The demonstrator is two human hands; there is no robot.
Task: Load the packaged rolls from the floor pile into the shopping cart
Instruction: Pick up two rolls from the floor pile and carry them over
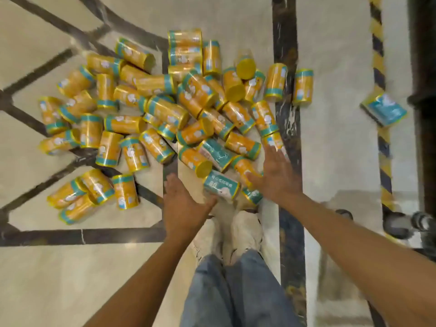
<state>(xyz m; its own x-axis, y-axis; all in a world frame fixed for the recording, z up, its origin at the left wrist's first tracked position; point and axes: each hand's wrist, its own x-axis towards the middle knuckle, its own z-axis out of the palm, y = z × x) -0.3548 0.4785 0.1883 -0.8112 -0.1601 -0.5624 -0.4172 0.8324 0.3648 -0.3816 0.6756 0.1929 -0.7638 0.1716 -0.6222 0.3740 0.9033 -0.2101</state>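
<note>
- About fifty orange rolls lie jumbled on the floor beyond two white shoes, their long axes pointing every way.
- One teal pack lies just ahead of the shoes, long axis left-to-right.
- The left hand and right hand flank it, fingers apart and gripping nothing.

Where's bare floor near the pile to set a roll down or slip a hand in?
Free: floor between the dark strip and the striped tape, up to the stray teal pack; also lower left, below the small roll cluster. Crowded: the pile centre, rolls overlapping.
</note>
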